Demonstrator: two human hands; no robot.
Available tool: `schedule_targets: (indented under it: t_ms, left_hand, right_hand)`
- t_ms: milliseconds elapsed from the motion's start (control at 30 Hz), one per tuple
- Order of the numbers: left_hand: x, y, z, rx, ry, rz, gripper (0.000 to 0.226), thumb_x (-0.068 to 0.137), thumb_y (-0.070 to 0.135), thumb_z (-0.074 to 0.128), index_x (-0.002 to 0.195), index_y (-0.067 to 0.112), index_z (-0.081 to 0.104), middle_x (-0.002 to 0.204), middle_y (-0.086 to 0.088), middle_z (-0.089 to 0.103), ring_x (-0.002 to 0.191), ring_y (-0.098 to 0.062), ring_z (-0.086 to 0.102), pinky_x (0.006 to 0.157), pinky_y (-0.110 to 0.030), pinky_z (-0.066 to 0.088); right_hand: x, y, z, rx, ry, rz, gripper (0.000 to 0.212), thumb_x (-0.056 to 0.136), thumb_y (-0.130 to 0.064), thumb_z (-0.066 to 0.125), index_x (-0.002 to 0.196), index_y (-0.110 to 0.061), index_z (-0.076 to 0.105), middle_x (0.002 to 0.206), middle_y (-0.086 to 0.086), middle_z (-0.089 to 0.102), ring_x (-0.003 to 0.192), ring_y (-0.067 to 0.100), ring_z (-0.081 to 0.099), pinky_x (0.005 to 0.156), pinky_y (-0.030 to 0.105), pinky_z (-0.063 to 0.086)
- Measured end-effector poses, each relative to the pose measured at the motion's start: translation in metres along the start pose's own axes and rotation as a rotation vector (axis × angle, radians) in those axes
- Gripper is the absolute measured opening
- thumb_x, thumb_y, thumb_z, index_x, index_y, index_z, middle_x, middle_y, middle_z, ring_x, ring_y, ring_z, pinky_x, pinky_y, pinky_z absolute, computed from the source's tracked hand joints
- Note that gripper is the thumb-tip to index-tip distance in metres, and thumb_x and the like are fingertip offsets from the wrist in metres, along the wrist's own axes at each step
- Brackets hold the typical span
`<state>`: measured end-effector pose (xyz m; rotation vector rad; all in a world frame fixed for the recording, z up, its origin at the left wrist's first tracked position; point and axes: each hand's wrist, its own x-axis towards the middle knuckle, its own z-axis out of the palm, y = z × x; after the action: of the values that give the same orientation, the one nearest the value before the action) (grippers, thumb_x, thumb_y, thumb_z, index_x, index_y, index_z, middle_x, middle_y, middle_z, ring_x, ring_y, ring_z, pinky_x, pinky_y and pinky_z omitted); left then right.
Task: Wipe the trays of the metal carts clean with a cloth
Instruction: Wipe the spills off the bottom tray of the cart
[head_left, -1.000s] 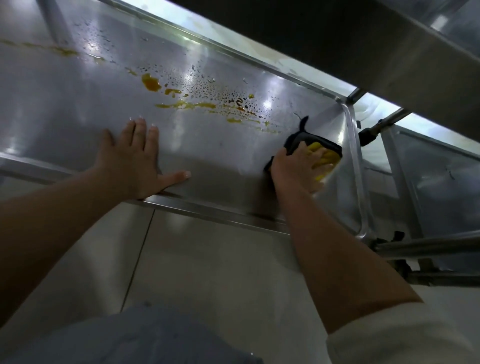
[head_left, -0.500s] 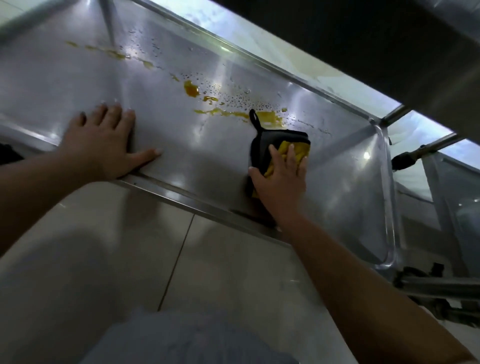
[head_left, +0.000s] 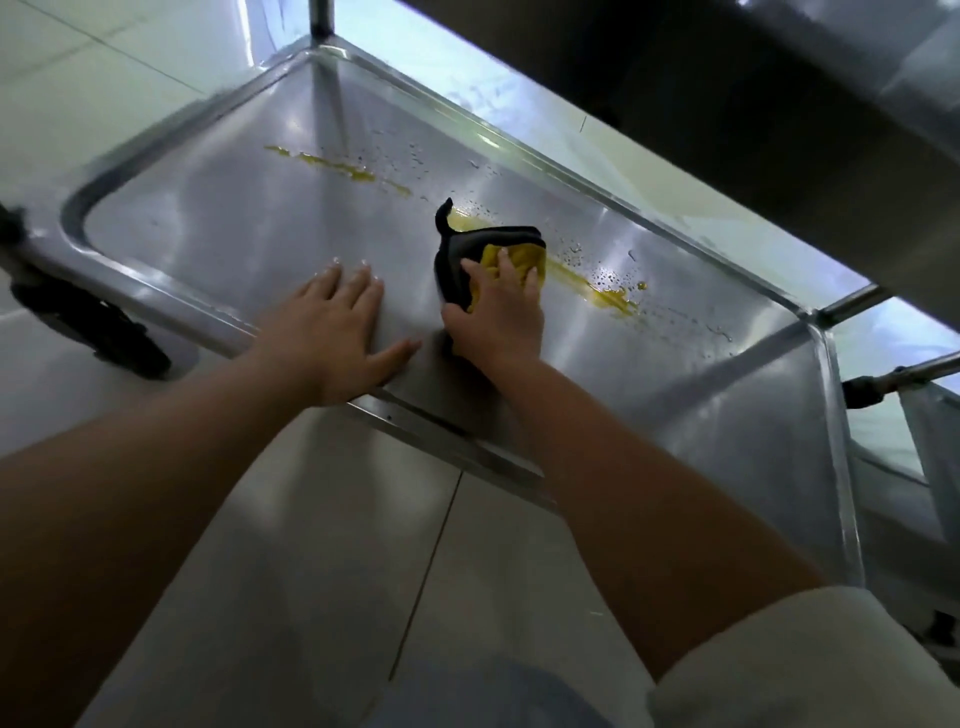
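Wiping the lower tray (head_left: 218, 234) of the metal cart, we brace our left hand (head_left: 332, 332) flat, fingers straight, on its near floor. Our right hand (head_left: 498, 317) presses the black-and-yellow cloth (head_left: 467, 254) down with extended fingers. The yellow streak (head_left: 597, 291) runs diagonally, its long axis passing just beyond the right fingertips (head_left: 504, 257), extending both ways; the right hand is nearer.

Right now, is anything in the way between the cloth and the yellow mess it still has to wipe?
Nothing visible is. The right hand presses the cloth flat on the tray. Yellow streaks run out from both sides of it, with only bare wet metal between.
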<state>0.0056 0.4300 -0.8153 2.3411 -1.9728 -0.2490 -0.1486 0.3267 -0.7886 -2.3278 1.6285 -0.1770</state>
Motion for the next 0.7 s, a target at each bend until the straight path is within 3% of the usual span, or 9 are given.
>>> schedule_targets:
  t_ms: [100,200,333,500,700]
  left_hand:
    - [-0.006,-0.008,-0.008,-0.004,-0.053,0.051,0.105,0.07,0.081,-0.007,0.153,0.018,0.005,0.162,-0.004,0.003,0.148,-0.023,0.001,0.118,-0.038,0.006]
    - [-0.013,-0.01,-0.021,-0.023,-0.084,0.018,0.105,0.069,0.077,-0.01,0.153,0.016,0.004,0.161,-0.004,0.005,0.148,-0.019,0.004,0.119,-0.039,0.008]
    - [-0.047,-0.027,-0.046,-0.102,-0.173,-0.082,0.088,0.085,0.071,0.007,0.153,0.015,0.004,0.161,-0.003,0.005,0.148,-0.018,0.004,0.118,-0.042,0.011]
    - [-0.11,-0.045,-0.095,-0.376,-0.201,-0.279,0.073,0.096,0.055,0.029,0.152,0.01,0.017,0.16,-0.009,0.015,0.147,-0.023,0.013,0.118,-0.039,0.014]
    - [-0.192,-0.04,-0.198,-0.582,-0.195,-0.442,0.06,0.099,0.049,0.03,0.148,0.013,0.027,0.157,-0.007,0.026,0.142,-0.026,0.028,0.109,-0.041,0.029]
  right_hand:
    - [-0.001,-0.005,-0.008,-0.045,0.016,-0.103,0.062,0.083,-0.018,0.06,0.142,-0.029,0.045,0.156,0.005,0.029,0.141,0.032,0.025,0.112,0.046,0.032]
    - [-0.012,-0.013,-0.016,-0.084,0.008,-0.172,0.061,0.083,-0.009,0.059,0.14,-0.027,0.048,0.153,0.004,0.035,0.138,0.028,0.033,0.111,0.04,0.033]
    - [-0.034,-0.039,-0.038,0.0,0.039,-0.18,0.057,0.084,-0.004,0.057,0.138,-0.02,0.051,0.149,0.006,0.042,0.134,0.027,0.038,0.11,0.039,0.035]
    - [-0.083,-0.099,-0.078,0.296,0.018,-0.034,0.053,0.088,-0.003,0.055,0.138,-0.017,0.051,0.143,0.007,0.048,0.13,0.026,0.042,0.104,0.032,0.037]
    - [-0.156,-0.179,-0.156,0.51,-0.158,0.047,0.053,0.089,-0.004,0.055,0.138,-0.025,0.05,0.148,0.002,0.039,0.135,0.02,0.039,0.111,0.037,0.038]
